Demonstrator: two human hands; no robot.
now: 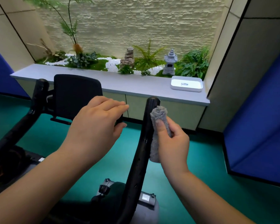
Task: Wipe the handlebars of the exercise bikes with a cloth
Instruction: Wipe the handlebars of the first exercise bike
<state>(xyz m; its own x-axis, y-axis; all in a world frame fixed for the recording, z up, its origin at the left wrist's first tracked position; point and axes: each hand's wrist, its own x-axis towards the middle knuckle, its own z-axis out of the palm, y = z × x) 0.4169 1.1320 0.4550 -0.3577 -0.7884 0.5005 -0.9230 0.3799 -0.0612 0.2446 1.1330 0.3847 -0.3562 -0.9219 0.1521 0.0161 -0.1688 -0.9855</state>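
Here, wiping the right handlebar of an exercise bike.

From the head camera: the right hand point(171, 141) pinches a rolled grey cloth point(158, 126) against the outer side of the upright black handlebar point(145, 126), near its tip. The left hand point(99, 125) hangs over the middle bar, its grip loose, grasping nothing. Next, I judge, the cloth should slide down the bar.

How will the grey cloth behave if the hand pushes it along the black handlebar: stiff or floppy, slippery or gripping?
The grey cloth is probably soft and floppy: it folds over the right hand and its lower end hangs loose. Its fluffy pile likely grips rather than slides on the handlebar. It seems light, since thumb and fingers alone hold it.
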